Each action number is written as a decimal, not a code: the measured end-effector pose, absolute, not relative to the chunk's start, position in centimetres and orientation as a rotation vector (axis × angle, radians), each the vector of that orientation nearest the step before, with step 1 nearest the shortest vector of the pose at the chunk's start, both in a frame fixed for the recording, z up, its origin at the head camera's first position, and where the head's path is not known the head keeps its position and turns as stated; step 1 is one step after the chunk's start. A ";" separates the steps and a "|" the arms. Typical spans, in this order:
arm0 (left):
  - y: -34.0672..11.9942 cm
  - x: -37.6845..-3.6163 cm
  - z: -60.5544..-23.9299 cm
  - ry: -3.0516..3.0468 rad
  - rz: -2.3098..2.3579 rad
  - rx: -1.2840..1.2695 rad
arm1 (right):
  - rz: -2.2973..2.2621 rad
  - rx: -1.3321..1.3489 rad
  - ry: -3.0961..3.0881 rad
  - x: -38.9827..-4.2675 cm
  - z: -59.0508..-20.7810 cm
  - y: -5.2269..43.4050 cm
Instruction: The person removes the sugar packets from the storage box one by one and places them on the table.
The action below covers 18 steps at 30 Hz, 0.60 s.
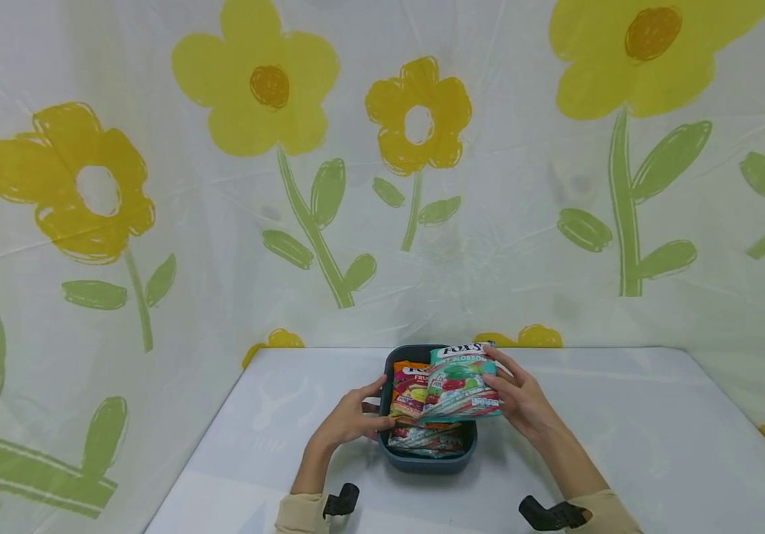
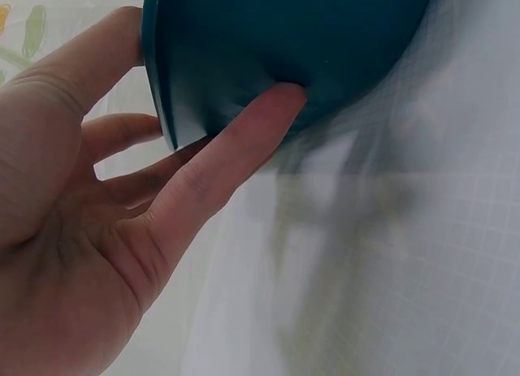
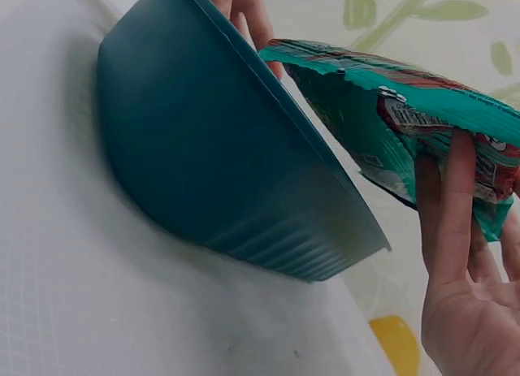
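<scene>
A dark teal plastic bin (image 1: pixel 429 461) stands on the white table, with several candy bags in it. An orange and pink bag (image 1: pixel 411 389) leans at its left side, and more bags (image 1: pixel 429 439) lie lower down. My right hand (image 1: pixel 519 397) holds a teal candy bag (image 1: pixel 462 386) over the bin, tilted, with fingers (image 3: pixel 447 197) under its edge. The teal bag (image 3: pixel 406 108) hangs just above the bin's rim (image 3: pixel 325 161). My left hand (image 1: pixel 356 419) holds the bin's left side. Its thumb (image 2: pixel 236 149) presses the outer wall (image 2: pixel 284 43) and its fingers reach past the rim.
The table (image 1: pixel 623 430) is boxed in by sheets printed with yellow flowers (image 1: pixel 416 119) at the back and both sides. Black wrist mounts (image 1: pixel 341 500) (image 1: pixel 549 513) show at the bottom. Bare tabletop lies left and right of the bin.
</scene>
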<state>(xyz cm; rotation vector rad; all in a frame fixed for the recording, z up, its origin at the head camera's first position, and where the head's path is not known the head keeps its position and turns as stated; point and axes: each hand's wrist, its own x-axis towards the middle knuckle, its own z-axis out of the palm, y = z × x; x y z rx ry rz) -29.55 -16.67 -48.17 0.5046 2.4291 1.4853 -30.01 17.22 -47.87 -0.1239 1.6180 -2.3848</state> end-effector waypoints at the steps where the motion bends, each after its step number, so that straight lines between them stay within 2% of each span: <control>1: -16.7 -29.5 -48.2 2.429 1.487 0.502 | -2.388 -0.134 1.617 -29.9 -47.9 17.3; 18: -16.8 -29.2 -47.9 2.428 1.497 0.483 | -2.433 -0.118 1.627 -29.6 -48.1 18.7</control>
